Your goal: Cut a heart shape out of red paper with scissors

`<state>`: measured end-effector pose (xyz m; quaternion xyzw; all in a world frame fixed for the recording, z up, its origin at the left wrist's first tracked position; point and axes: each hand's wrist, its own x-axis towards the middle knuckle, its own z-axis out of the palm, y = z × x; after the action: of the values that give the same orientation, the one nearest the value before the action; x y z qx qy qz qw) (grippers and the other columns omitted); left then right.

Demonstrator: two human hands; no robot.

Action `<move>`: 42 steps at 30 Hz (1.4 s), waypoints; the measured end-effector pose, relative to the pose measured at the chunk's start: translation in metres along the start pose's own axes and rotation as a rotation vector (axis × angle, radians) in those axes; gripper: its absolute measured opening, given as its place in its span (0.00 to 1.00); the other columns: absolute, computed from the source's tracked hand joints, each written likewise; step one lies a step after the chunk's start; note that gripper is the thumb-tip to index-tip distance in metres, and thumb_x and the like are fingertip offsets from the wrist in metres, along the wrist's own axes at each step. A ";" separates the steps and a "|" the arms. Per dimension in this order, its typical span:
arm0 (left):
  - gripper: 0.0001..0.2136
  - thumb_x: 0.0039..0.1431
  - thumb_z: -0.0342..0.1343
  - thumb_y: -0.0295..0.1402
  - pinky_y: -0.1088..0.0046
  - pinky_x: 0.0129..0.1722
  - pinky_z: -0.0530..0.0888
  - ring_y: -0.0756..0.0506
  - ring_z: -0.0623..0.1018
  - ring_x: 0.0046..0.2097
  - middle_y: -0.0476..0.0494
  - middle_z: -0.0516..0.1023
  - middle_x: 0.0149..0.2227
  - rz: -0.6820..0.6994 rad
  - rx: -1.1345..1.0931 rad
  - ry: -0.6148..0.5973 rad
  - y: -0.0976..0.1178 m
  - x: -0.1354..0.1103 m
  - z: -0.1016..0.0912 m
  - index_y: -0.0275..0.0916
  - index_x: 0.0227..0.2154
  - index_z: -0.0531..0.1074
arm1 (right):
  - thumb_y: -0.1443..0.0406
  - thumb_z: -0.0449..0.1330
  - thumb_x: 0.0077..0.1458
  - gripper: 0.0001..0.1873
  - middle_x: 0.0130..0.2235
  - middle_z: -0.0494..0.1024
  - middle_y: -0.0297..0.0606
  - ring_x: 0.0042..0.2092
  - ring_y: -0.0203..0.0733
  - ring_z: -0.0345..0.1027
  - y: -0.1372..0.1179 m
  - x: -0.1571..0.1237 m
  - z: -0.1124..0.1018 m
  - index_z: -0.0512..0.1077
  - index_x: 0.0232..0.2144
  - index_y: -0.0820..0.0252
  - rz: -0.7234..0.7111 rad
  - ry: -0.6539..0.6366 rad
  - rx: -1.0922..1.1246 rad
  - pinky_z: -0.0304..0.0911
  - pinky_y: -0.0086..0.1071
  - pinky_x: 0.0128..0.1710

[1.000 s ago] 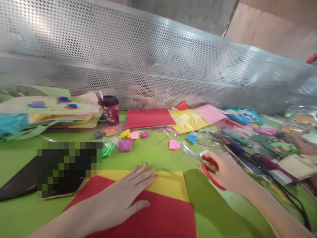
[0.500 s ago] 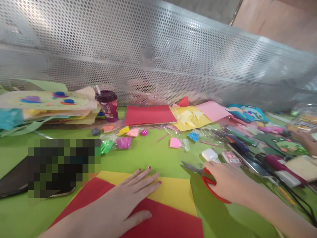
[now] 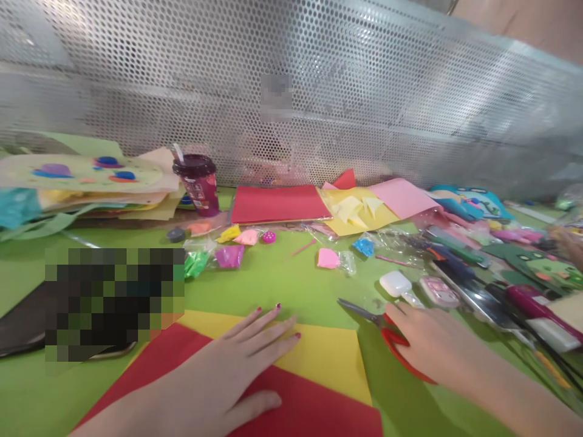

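Observation:
My left hand (image 3: 228,370) lies flat with fingers spread on a red paper sheet (image 3: 310,413), which overlaps a yellow sheet (image 3: 325,355) on the green table (image 3: 282,282). To the right, my right hand (image 3: 437,349) is closed around the red handles of a pair of scissors (image 3: 382,325). The steel blades point left and rest just above the green surface, near the yellow sheet's far right corner. A dark green sheet (image 3: 401,394) lies under my right hand.
A perforated metal screen (image 3: 291,91) walls the back. Along it sit a purple cup (image 3: 200,182), stacked craft sheets (image 3: 86,182), red, yellow and pink papers (image 3: 277,203), clay bits (image 3: 230,255), a white case (image 3: 395,283), pens and tools (image 3: 478,273). A dark tablet (image 3: 27,321) lies at left.
My right hand has brought the scissors down and toward me, from above the clutter to beside the yellow sheet. The view has tilted down slightly. My left hand has stayed flat.

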<state>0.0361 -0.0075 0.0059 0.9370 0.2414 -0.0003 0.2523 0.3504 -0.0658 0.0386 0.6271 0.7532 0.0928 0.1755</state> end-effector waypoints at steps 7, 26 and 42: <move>0.27 0.63 0.43 0.45 0.54 0.61 0.53 0.39 0.46 0.64 0.55 0.45 0.64 0.026 -0.006 0.033 -0.001 0.001 0.001 0.55 0.62 0.42 | 0.70 0.52 0.48 0.05 0.25 0.75 0.39 0.21 0.48 0.71 0.002 -0.001 0.007 0.67 0.27 0.59 -0.067 0.126 -0.071 0.51 0.33 0.17; 0.26 0.63 0.43 0.45 0.56 0.61 0.54 0.40 0.46 0.64 0.55 0.45 0.64 0.048 0.003 0.066 -0.003 0.000 0.002 0.54 0.62 0.41 | 0.64 0.51 0.51 0.05 0.28 0.77 0.39 0.26 0.50 0.72 0.005 -0.003 -0.001 0.66 0.29 0.56 0.135 -0.030 0.028 0.48 0.32 0.20; 0.26 0.64 0.40 0.46 0.55 0.62 0.51 0.41 0.44 0.65 0.57 0.42 0.65 0.013 0.021 0.009 -0.001 0.000 0.002 0.55 0.62 0.40 | 0.67 0.52 0.49 0.04 0.28 0.77 0.40 0.24 0.48 0.70 0.005 0.004 -0.005 0.65 0.24 0.56 0.029 0.016 0.079 0.48 0.34 0.19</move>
<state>0.0354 -0.0075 0.0034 0.9411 0.2363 0.0029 0.2417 0.3522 -0.0608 0.0440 0.6437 0.7484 0.0707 0.1432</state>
